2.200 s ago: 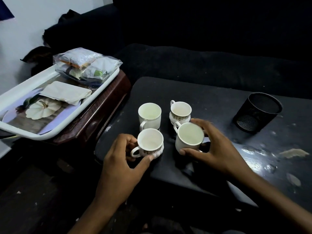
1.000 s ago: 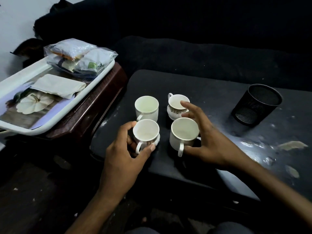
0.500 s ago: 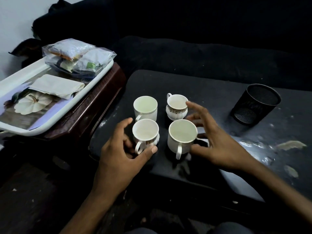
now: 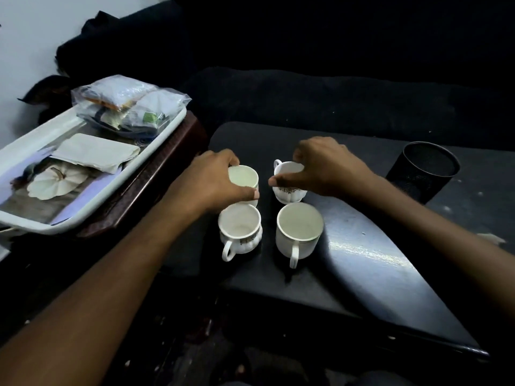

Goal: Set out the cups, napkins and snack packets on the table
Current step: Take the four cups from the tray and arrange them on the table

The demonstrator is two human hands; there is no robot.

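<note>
Several white cups stand in a tight square on the dark table [image 4: 362, 263]. My left hand [image 4: 211, 182] grips the far left cup [image 4: 243, 178] around its rim. My right hand [image 4: 326, 165] grips the far right cup [image 4: 288, 190] from above, covering most of its mouth. The near left cup [image 4: 240, 228] and the near right cup [image 4: 299, 229] stand free with their handles toward me. On the white tray [image 4: 41, 221] at the left lie folded napkins [image 4: 97, 151] and a clear bag of snack packets [image 4: 128, 104].
The tray rests on a brown wooden stand [image 4: 156, 188] beside the table. A black mesh pen holder [image 4: 423, 171] stands on the table's right side. A dark sofa [image 4: 334, 101] runs behind. Torn patches mark the table surface at the right.
Both hands have let go of the two near cups and moved forward onto the two far cups. The near cups now stand with handles toward me.
</note>
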